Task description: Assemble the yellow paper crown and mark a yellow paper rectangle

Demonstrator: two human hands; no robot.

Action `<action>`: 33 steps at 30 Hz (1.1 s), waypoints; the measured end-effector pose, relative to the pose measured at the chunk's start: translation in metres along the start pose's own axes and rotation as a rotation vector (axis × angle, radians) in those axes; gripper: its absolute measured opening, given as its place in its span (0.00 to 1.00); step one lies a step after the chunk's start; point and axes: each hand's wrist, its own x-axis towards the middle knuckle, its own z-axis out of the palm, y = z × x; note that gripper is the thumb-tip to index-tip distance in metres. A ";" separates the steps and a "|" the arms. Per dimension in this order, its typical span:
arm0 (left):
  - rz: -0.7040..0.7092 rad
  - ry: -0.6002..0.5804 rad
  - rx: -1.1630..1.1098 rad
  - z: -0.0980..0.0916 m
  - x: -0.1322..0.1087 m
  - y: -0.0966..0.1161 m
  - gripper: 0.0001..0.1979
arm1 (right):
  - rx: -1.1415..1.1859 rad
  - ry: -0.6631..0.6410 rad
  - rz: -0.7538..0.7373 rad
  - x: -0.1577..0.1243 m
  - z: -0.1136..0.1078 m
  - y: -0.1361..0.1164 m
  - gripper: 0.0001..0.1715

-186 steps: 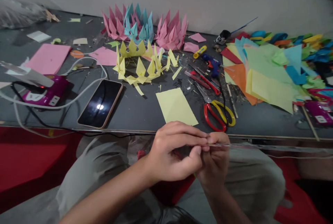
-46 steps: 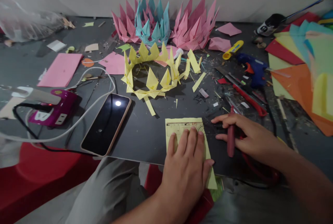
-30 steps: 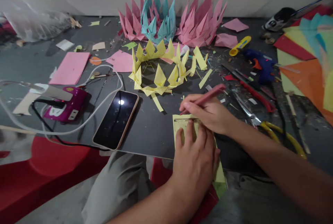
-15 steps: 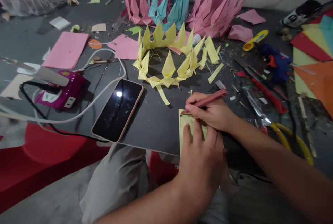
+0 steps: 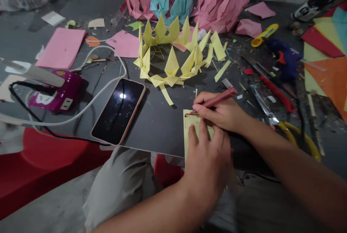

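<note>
My right hand is closed around a thick red pen, with its tip down on a strip of yellow paper at the table's front edge. Fingers spread, my left hand lies flat on that paper and presses down a clear strip with dark markings, like a ruler. The pen tip is at the strip's upper edge, just above my left fingertips. Beyond both hands sits a ring of folded yellow paper points, shaped like a crown, with a loose tail toward me.
A phone lies left of the paper, near a purple power adapter with cables. Yellow-handled scissors, a red-handled tool and a blue glue gun are at right. Pink folded paper stands behind.
The view has shifted slightly, so things appear a little higher and further left. My hands keep the same hold, and the pen tip has moved slightly right along the strip's edge.
</note>
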 end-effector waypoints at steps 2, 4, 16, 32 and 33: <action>0.005 -0.013 0.004 -0.001 0.000 0.000 0.19 | -0.053 0.003 0.026 -0.003 -0.005 0.000 0.09; 0.004 -0.025 0.007 -0.002 0.001 0.000 0.21 | -0.103 0.007 0.056 -0.008 -0.010 0.000 0.09; 0.019 -0.055 -0.016 -0.003 0.001 -0.001 0.21 | -0.169 0.108 0.149 -0.031 -0.029 0.014 0.11; 0.023 -0.057 -0.006 -0.003 0.001 -0.001 0.21 | -0.037 0.202 0.175 -0.031 -0.028 0.011 0.12; 0.022 -0.058 -0.003 -0.003 0.001 -0.001 0.21 | -0.031 0.212 0.172 -0.030 -0.027 0.008 0.11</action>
